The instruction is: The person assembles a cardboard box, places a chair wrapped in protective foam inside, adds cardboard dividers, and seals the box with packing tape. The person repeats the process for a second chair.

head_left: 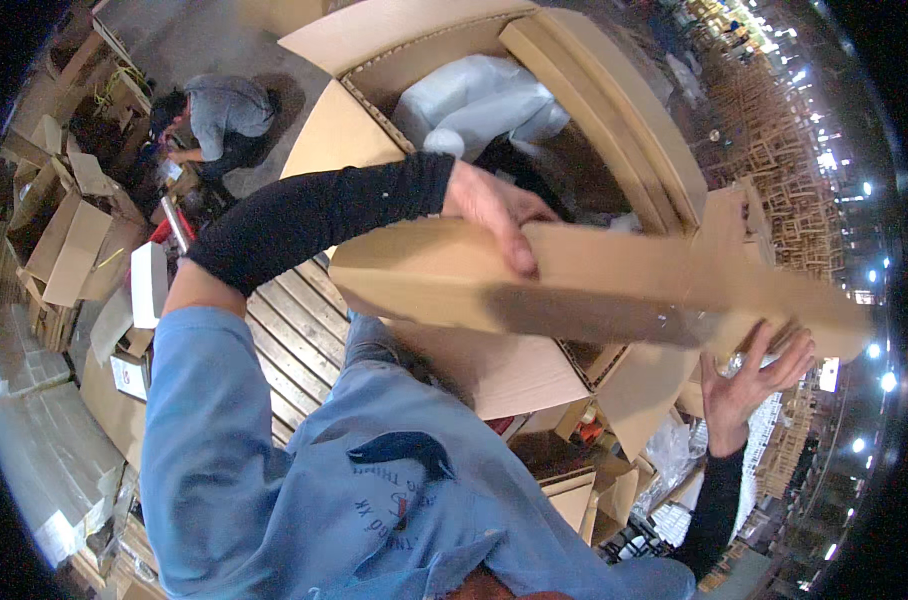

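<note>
A long folded strip of brown cardboard (614,275) lies slantwise in front of me, above a large open carton (394,75). Over its upper edge my left hand (499,212) is closed, thumb on the near face and the other fingers partly hidden behind. Toward the right end, my right hand (759,380) grips the lower edge with bent fingers. Inside the carton, a grey-white plastic-wrapped item (484,100) sits beside something black (519,165). Another cardboard strip (594,120) stands along the carton's far right wall.
A slatted wooden surface (299,330) shows below my left arm. Opened boxes (69,245) are piled at the left, near a crouching person (224,115) in grey. Clear plastic wrap (664,460) and smaller cartons lie at lower right. Stacked wooden frames (784,170) fill the far right.
</note>
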A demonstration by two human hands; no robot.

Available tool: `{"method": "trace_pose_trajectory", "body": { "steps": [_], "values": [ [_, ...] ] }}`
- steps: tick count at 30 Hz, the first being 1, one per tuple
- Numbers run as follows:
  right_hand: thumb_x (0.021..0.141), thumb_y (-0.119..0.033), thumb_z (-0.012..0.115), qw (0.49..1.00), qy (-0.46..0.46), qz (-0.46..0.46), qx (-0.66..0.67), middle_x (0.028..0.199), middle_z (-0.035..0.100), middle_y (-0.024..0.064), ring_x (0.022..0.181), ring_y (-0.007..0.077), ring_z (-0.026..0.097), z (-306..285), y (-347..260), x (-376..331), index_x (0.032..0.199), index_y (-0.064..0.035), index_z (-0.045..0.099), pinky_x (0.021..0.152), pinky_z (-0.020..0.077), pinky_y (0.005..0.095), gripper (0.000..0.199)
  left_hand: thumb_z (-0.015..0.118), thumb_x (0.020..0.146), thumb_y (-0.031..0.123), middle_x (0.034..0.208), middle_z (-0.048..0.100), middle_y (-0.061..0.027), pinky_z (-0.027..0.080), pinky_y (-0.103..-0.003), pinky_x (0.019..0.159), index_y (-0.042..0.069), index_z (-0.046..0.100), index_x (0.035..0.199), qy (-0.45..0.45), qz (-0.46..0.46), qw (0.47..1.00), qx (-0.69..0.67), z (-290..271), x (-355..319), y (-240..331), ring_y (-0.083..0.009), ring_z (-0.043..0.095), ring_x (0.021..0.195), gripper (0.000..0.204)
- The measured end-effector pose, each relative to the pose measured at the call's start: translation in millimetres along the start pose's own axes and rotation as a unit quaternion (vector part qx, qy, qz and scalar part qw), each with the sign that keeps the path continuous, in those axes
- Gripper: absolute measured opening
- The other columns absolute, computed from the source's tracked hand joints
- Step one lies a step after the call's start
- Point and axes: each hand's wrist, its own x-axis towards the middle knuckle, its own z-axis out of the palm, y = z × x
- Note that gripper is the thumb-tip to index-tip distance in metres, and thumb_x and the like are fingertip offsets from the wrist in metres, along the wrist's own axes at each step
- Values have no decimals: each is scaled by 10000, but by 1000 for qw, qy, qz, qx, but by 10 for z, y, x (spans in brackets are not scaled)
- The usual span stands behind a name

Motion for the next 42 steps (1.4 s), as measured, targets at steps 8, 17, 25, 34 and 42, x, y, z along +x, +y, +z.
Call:
{"method": "trace_pose_trajectory", "body": {
  "steps": [8,17,25,34,42],
  "values": [
    [551,-118,828,850,-427,-130,280,1378,512,192,1311,399,492,541,-342,1124,1470,-121,488,1116,407,437,980,697,919,337,1126,710,-97,566,-333,879,-3,591,1290,222,-39,944,241,-1143,-535,147,-186,654,1058,514],
    [640,-3,734,537,-539,195,619,1497,511,120,1321,187,515,1598,-972,1713,1575,-28,309,1123,376,313,1027,673,965,255,1345,611,-179,502,-337,1028,-24,384,1491,379,336,781,365,-2515,-1682,942,-276,633,1170,662],
    [668,0,752,502,-593,199,597,1512,492,96,1293,170,530,1947,-1458,2244,1567,-30,331,1087,408,305,993,630,992,277,1361,600,-187,518,-452,1001,42,460,1453,361,226,697,577,-2740,-1444,697,-337,621,1181,545],
    [627,-88,833,793,-440,-40,419,1143,607,205,1072,390,635,1644,-1872,1762,1566,-146,364,909,530,441,1052,510,951,611,1009,728,-177,558,-481,859,126,687,1210,388,-69,621,677,-2239,-1044,-151,-372,684,982,578],
    [694,-79,722,837,-344,21,425,1223,577,217,1052,418,617,2240,-2452,1160,1478,-163,471,896,524,492,827,396,977,670,869,704,-119,559,-475,789,167,726,1130,204,-197,582,762,-2922,-833,-296,-323,683,854,621]
  ]
}}
